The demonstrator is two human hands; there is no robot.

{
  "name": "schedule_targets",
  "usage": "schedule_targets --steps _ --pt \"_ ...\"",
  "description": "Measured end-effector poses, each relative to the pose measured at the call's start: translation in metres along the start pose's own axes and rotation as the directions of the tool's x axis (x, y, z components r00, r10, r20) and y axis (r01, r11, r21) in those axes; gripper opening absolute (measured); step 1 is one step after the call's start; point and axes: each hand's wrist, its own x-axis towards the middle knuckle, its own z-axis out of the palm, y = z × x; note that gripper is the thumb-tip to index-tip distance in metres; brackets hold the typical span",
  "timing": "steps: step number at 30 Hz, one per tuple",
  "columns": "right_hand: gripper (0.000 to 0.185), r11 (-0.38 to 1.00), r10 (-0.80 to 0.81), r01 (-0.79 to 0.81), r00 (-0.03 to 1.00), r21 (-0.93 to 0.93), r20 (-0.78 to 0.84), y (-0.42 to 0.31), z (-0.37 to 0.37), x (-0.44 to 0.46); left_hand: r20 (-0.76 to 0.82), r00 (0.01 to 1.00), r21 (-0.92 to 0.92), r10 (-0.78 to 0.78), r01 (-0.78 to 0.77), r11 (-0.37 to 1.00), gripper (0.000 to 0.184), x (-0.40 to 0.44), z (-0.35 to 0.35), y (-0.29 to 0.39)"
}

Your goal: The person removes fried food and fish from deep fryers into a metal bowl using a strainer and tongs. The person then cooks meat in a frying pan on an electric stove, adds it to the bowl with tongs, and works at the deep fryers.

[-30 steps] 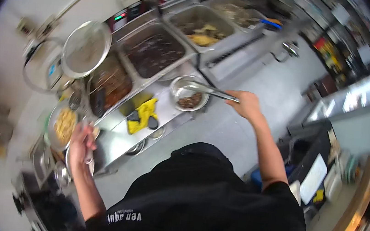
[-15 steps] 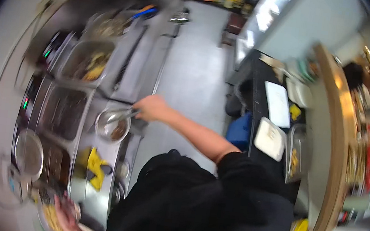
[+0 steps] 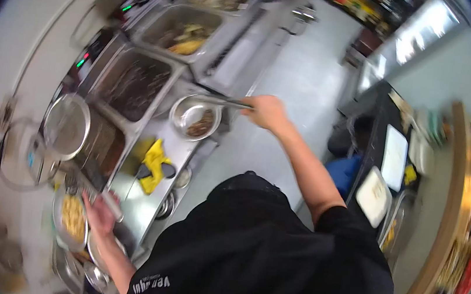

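My right hand (image 3: pixel 264 112) is closed round the end of long metal tongs (image 3: pixel 220 101), whose blurred far end reaches over the rim of a steel bowl (image 3: pixel 180 118). Brown pieces of food (image 3: pixel 200 124) lie in that bowl. My left hand (image 3: pixel 100 215) has its fingers apart, beside the handle of a round mesh strainer (image 3: pixel 66 127); whether it touches the handle is unclear. Just left of this hand is a bowl of pale yellow cut pieces (image 3: pixel 72 218). A yellow and black cloth-like thing (image 3: pixel 155 166) lies on the counter between the hands.
Sunken steel vats with dark liquid (image 3: pixel 134 84) line the left counter. Beyond them a vat holds yellow food (image 3: pixel 190 38). Metal bowls (image 3: pixel 96 275) stand at the lower left. White trays (image 3: pixel 373 194) sit on a black counter at the right, beside a wooden ledge (image 3: pixel 455 215).
The view has turned, shifting the counter rightward and upward. My right hand has drawn the tongs back toward the bowl's rim. My left hand has come up beside the strainer's handle.
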Motion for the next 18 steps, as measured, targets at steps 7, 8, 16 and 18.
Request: schedule_targets --steps 7,8,16,18 --pt "0.029 1.000 0.000 0.001 0.999 0.029 -0.043 -0.015 -0.010 -0.007 0.183 0.982 -0.187 0.048 -0.014 0.982 0.074 -0.016 -0.032 -0.013" --pt "0.027 1.000 -0.001 0.003 0.997 0.025 -0.071 -0.015 -0.011 -0.008 0.125 0.991 -0.200 0.044 -0.018 0.980 0.077 -0.022 -0.032 -0.015" --pt "0.028 0.943 -0.172 0.055 0.924 -0.328 -0.341 -0.021 -0.096 0.037 -0.152 0.985 -0.244 0.078 -0.114 0.963 0.071 -0.037 -0.032 -0.033" --pt "0.027 0.915 -0.223 0.066 0.906 -0.399 -0.361 -0.017 -0.108 0.066 -0.110 0.992 -0.312 0.066 -0.097 0.945 0.063 -0.030 -0.065 -0.061"
